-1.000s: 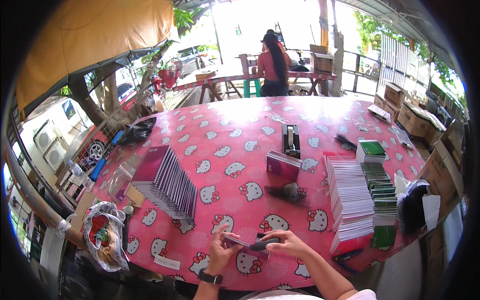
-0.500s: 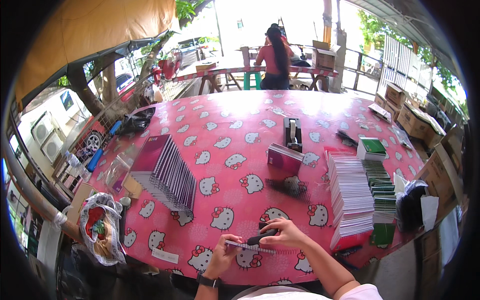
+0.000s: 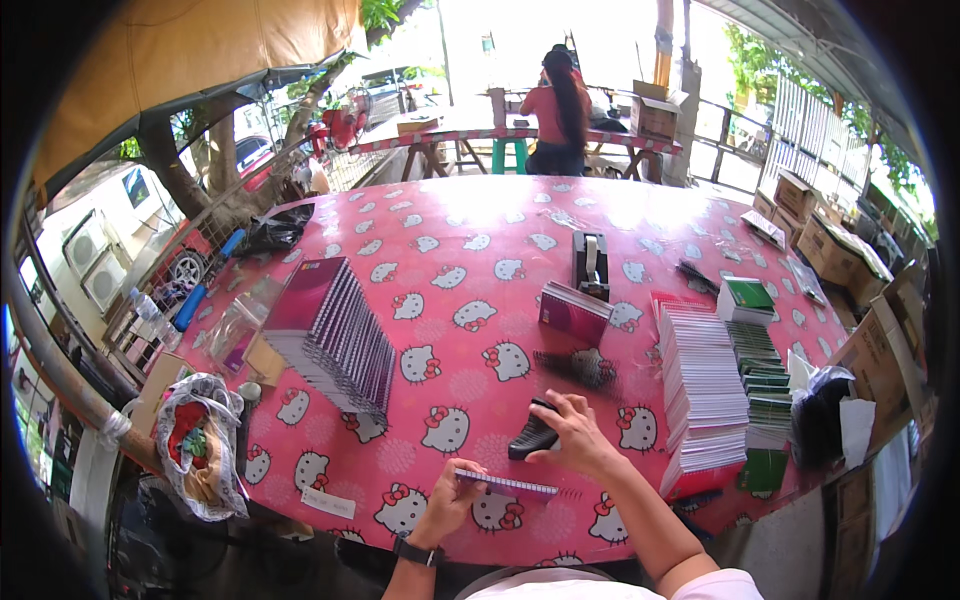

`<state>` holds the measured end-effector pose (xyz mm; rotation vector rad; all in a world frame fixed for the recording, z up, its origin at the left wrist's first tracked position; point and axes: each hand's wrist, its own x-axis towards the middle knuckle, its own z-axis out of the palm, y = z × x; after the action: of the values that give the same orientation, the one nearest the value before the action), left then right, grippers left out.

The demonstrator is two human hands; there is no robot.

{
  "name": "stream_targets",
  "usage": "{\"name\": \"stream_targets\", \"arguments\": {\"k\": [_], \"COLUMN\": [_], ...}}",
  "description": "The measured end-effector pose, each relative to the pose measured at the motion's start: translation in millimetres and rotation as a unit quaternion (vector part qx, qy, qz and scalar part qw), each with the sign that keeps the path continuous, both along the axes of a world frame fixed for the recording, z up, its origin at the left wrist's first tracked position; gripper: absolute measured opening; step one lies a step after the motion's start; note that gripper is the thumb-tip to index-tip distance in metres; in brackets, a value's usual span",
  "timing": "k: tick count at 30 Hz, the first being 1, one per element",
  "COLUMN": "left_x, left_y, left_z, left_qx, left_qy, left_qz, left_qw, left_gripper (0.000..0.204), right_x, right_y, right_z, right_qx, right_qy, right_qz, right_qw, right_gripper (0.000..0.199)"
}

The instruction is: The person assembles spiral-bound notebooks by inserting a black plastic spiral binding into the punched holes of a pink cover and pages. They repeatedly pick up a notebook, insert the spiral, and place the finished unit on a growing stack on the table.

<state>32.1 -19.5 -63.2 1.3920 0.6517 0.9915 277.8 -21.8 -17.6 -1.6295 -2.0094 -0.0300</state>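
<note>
While the left hand (image 3: 447, 503) pinched a thin spiral notebook (image 3: 507, 485) by its left end at the near table (image 3: 480, 240) edge, the right hand (image 3: 575, 435) curled over a black tool (image 3: 532, 438); light and floppy, the notebook looked best gripped along its stiffer wire spine

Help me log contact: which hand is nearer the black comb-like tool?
Right. The right hand rests on the black tool; the left hand, nearer the person, holds a spiral notebook.

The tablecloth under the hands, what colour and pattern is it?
The tablecloth is pink-red, dotted with white cartoon cat faces wearing red bows; the head view shows it best.
</note>
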Motion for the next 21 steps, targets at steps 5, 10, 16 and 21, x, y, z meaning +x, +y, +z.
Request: {"name": "stream_targets", "arguments": {"k": [5, 10, 16, 21], "left_x": [15, 29, 32, 30], "left_y": [3, 5, -1, -1], "left_z": [38, 64, 77, 80], "left_qx": [0.049, 0.033, -0.038, -0.046], "left_qy": [0.059, -0.077, -0.119, -0.117], "left_qz": [0.059, 0.109, 0.118, 0.135], "left_qw": [0.995, 0.990, 0.985, 0.983], "left_gripper": [0.013, 0.012, 0.011, 0.012], "right_x": [-34, -43, -54, -61], "right_y": [-15, -23, -26, -27], "right_z": [40, 54, 69, 69], "right_qx": [-0.006, -0.013, -0.016, -0.023], "right_qy": [0.175, 0.212, 0.261, 0.301], "right_qz": [0.156, 0.139, 0.131, 0.132], "right_qw": [0.972, 0.967, 0.956, 0.944], "right_gripper": [0.046, 0.025, 0.019, 0.021]}}
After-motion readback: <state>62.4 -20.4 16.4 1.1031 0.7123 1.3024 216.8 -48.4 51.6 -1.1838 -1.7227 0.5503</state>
